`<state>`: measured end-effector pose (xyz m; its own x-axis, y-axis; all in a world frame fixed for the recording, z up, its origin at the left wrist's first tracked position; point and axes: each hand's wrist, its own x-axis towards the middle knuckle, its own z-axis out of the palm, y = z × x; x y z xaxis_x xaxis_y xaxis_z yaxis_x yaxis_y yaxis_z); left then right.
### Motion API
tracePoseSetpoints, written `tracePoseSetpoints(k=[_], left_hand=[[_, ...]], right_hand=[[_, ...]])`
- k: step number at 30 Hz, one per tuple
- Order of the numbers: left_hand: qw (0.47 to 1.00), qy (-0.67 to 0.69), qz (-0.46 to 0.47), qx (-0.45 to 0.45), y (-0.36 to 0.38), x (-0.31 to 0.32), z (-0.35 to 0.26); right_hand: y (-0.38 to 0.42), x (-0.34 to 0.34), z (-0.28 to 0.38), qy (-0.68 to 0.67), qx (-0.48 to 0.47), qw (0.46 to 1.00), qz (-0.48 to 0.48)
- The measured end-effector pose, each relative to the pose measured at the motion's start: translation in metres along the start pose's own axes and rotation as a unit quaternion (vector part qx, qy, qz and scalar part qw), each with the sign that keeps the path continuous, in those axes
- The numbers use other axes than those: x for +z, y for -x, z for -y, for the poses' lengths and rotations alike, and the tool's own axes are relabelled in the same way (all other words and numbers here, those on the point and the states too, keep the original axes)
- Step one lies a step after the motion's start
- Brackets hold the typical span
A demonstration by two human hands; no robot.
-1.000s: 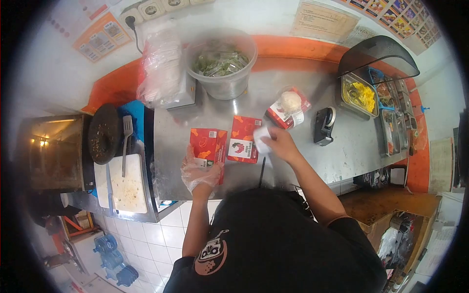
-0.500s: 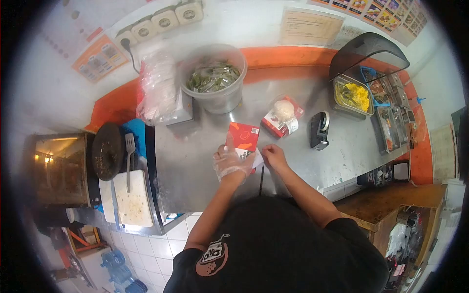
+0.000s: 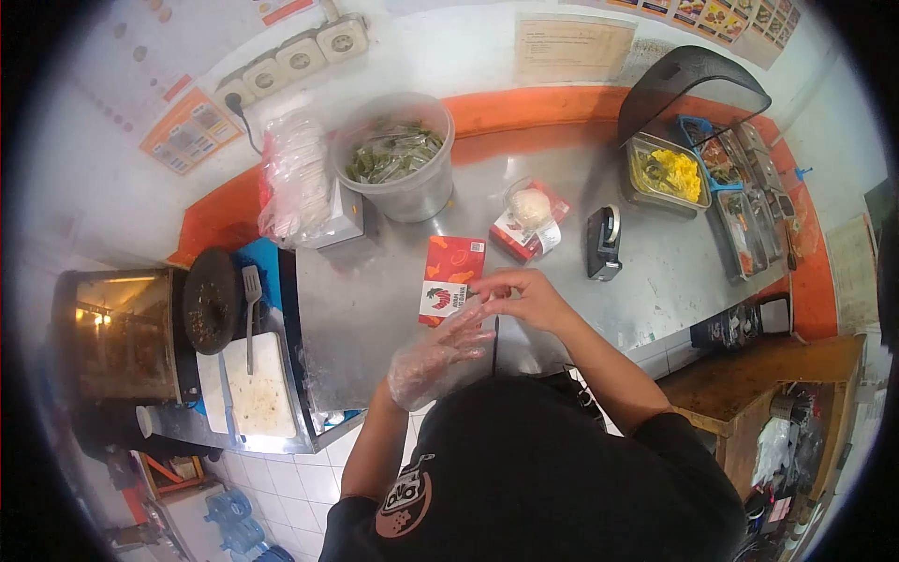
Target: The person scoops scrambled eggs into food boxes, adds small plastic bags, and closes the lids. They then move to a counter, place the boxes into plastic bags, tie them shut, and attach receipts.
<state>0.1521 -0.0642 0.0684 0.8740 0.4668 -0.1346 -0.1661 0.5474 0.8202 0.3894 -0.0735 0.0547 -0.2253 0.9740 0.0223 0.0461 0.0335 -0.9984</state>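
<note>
My left hand [image 3: 438, 351] wears a clear plastic glove [image 3: 412, 373], its fingers stretched out towards the right. Bare, my right hand [image 3: 526, 298] meets it from the right, with thumb and fingers pinched at the tips of the glove's fingers. Just beyond both hands a red and white printed cardboard box [image 3: 452, 272] lies on the steel counter [image 3: 346, 318]; my fingers partly cover its near right corner. A second red box [image 3: 510, 234] is farther back, with a round whitish wrapped item [image 3: 532, 210] on top.
A clear bucket of bagged green leaves [image 3: 398, 187] stands at the back, beside a plastic-wrapped stack [image 3: 295, 187]. To the right are a black tape dispenser [image 3: 602, 245] and a tray of yellow food [image 3: 674, 178]. A cutting board with a knife [image 3: 255, 393] lies left.
My left hand has let go of the red box and drawn back towards my body. My right hand has come over to the gloved fingertips. The box now lies flat on the counter.
</note>
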Motion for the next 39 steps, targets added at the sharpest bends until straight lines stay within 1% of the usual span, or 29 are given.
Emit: tracePoseSetpoints(k=[1, 3, 4, 7, 9, 10, 12, 13, 15, 16, 18, 19, 22, 24, 25, 27, 28, 29, 30, 31, 33, 34, 36, 37, 38, 39], left_hand=[[1.0, -0.001, -0.004, 0.002, 0.003, 0.001, 0.002], [0.999, 0.025, -0.032, -0.011, 0.009, 0.01, 0.003], [0.999, 0.025, -0.035, -0.007, 0.011, 0.016, 0.0], [0.998, 0.032, -0.044, -0.009, 0.015, 0.025, -0.005], [0.995, 0.067, -0.072, -0.015, 0.021, 0.023, 0.002], [0.995, 0.068, -0.068, -0.015, 0.026, 0.026, 0.003], [0.983, 0.129, -0.127, -0.023, 0.038, 0.036, 0.003], [0.983, 0.129, -0.126, -0.023, 0.043, 0.039, 0.003], [0.979, 0.163, -0.121, -0.004, 0.049, 0.043, 0.005], [0.979, 0.164, -0.122, -0.005, 0.049, 0.043, 0.007], [0.985, 0.131, -0.117, 0.004, 0.047, 0.04, 0.011], [0.984, 0.131, -0.118, 0.005, 0.047, 0.04, 0.012], [0.982, 0.149, -0.111, 0.031, 0.047, 0.037, 0.015], [0.981, 0.152, -0.106, 0.063, 0.052, 0.035, 0.018], [0.981, 0.151, -0.105, 0.064, 0.057, 0.034, 0.018], [0.977, 0.066, -0.195, 0.059, 0.071, 0.03, 0.02], [0.977, 0.066, -0.195, 0.06, 0.077, 0.028, 0.022], [0.977, 0.063, -0.191, 0.07, 0.082, 0.026, 0.024], [0.977, 0.059, -0.187, 0.08, 0.086, 0.024, 0.025], [0.977, 0.058, -0.186, 0.081, 0.091, 0.019, 0.027], [0.973, 0.051, -0.204, 0.091, 0.093, 0.01, 0.028], [0.974, 0.049, -0.202, 0.09, 0.089, 0.01, 0.027], [0.961, 0.02, -0.244, 0.129, 0.078, 0.011, 0.022], [0.962, 0.017, -0.241, 0.127, 0.068, 0.017, 0.014], [0.953, -0.034, -0.266, 0.142, 0.053, 0.027, 0.001], [0.94, -0.086, -0.289, 0.158, 0.039, 0.034, -0.009]], right_hand=[[-0.001, 0.001, 0.005, -0.001, -0.001, 1.0, 0.004], [-0.003, 0.005, 0.013, 0.001, -0.018, 0.998, 0.056], [-0.005, 0.006, 0.008, 0.002, -0.018, 0.998, 0.061], [-0.009, 0.008, -0.006, -0.006, -0.002, 0.999, 0.038], [-0.009, 0.006, -0.008, -0.019, 0.034, 0.998, -0.045], [-0.008, 0.007, -0.01, -0.017, 0.034, 0.998, -0.049], [-0.005, 0.013, -0.014, -0.079, 0.049, 0.995, -0.044], [-0.002, 0.017, -0.014, -0.079, 0.049, 0.995, -0.045], [0.004, 0.025, -0.012, -0.089, 0.069, 0.99, 0.09], [0.006, 0.027, -0.014, -0.09, 0.07, 0.989, 0.09], [0.009, 0.03, -0.016, -0.017, 0.056, 0.99, 0.129], [0.008, 0.03, -0.016, -0.016, 0.056, 0.99, 0.132], [0.006, 0.027, -0.014, -0.031, 0.037, 0.992, 0.118], [0.003, 0.012, -0.018, 0.024, 0.012, 0.997, 0.066], [0.002, 0.006, -0.02, 0.025, 0.011, 0.997, 0.066], [-0.001, -0.007, -0.029, 0.01, 0.016, 0.999, -0.047], [-0.003, -0.013, -0.037, 0.011, 0.015, 0.999, -0.047], [-0.006, -0.02, -0.047, -0.001, 0.01, 0.993, -0.115], [-0.01, -0.022, -0.041, -0.014, 0.004, 0.983, -0.184], [-0.013, -0.025, -0.035, -0.013, 0.002, 0.983, -0.184], [-0.017, -0.034, -0.014, -0.115, 0.146, 0.968, -0.169], [-0.024, -0.038, -0.004, -0.115, 0.145, 0.968, -0.171], [-0.049, -0.045, 0.013, -0.155, 0.15, 0.972, -0.091], [-0.068, -0.05, 0.01, -0.205, 0.12, 0.965, -0.109], [-0.088, -0.056, 0.004, -0.253, 0.088, 0.955, -0.127], [-0.109, -0.058, 0.004, -0.253, 0.083, 0.955, -0.13]])
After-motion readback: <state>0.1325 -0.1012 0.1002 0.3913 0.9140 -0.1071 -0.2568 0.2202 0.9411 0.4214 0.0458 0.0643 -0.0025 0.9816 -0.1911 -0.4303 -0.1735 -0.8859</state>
